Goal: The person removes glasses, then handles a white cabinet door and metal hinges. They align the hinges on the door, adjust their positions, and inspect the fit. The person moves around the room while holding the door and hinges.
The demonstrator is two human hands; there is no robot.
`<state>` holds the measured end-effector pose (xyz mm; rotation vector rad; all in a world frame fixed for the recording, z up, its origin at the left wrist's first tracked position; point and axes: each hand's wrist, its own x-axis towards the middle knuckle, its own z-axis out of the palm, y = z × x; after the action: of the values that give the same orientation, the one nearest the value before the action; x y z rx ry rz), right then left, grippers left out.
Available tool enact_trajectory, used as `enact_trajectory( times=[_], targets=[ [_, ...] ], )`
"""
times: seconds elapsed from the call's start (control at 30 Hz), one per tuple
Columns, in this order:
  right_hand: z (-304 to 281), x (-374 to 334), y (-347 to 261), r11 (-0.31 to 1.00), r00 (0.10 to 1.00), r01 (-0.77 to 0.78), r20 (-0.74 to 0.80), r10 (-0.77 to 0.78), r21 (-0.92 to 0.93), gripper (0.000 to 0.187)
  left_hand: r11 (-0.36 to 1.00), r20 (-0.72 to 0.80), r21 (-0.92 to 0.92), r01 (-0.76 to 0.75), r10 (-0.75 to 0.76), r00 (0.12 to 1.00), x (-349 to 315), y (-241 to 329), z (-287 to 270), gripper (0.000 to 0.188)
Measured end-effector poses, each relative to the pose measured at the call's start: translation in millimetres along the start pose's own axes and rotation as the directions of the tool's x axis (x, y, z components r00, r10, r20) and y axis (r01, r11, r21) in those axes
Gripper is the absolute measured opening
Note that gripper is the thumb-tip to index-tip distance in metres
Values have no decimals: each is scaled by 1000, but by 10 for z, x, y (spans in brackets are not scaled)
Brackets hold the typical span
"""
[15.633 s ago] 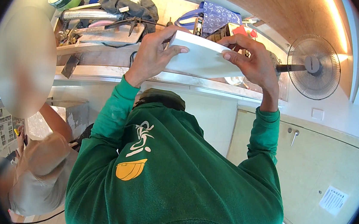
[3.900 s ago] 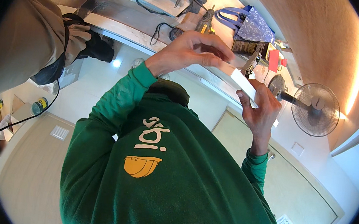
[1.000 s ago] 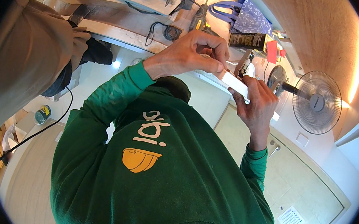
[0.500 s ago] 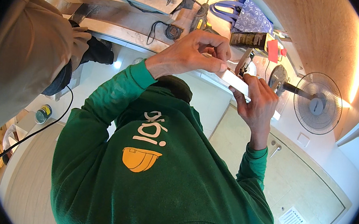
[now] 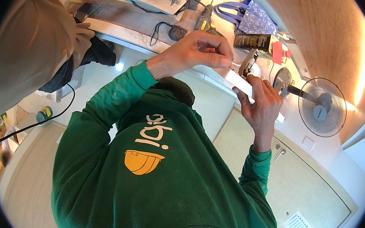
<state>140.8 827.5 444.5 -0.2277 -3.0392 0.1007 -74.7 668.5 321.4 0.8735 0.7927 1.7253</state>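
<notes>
My right hand (image 5: 260, 101) grips a flat white strip (image 5: 239, 82) between thumb and fingers, above the counter's front edge. Against the strip, by my right fingertips, is a metal fitting (image 5: 249, 64) with a brownish edge; its kind is unclear. My left hand (image 5: 192, 53) is at the strip's far left end, thumb and forefinger pinched together. Something thin and small shows at those fingertips, too small to name. The other left fingers are curled.
On the counter lie a tape measure (image 5: 177, 33), a power drill (image 5: 204, 21), a dark box-shaped can (image 5: 253, 41), a blue patterned bag (image 5: 257, 19) and a wooden board (image 5: 145, 0). A fan (image 5: 322, 107) stands right. Another person's brown clothing (image 5: 30, 51) fills the left; a black cable (image 5: 31, 130) hangs below.
My left thumb has lifted slightly up and left from the white strip's end. My right hand stays nearly still on the strip. The brown-clothed person has shifted slightly.
</notes>
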Motion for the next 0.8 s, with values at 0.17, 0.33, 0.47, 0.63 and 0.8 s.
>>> enact_trajectory(
  times=[0.17,0.33,0.47,0.63,0.8],
  targets=[
    [3,10,-9,1000,1000,4,-12,-4,14,41,995,32,30,-94,93,995,-13,-27,-10,31],
    [-20,12,-11,1000,1000,-9,20,9,-2,39,994,135,22,-108,104,985,98,-39,-91,30],
    [-26,15,-14,999,999,-31,43,30,9,39,994,166,-38,-105,109,980,154,-101,-108,29],
    [-11,28,-31,999,999,-32,22,31,25,39,984,174,-44,-175,180,968,209,-162,-109,31],
    [-27,68,4,999,998,-29,51,28,25,39,944,198,-86,-317,328,924,311,-186,-35,34]
  ],
)
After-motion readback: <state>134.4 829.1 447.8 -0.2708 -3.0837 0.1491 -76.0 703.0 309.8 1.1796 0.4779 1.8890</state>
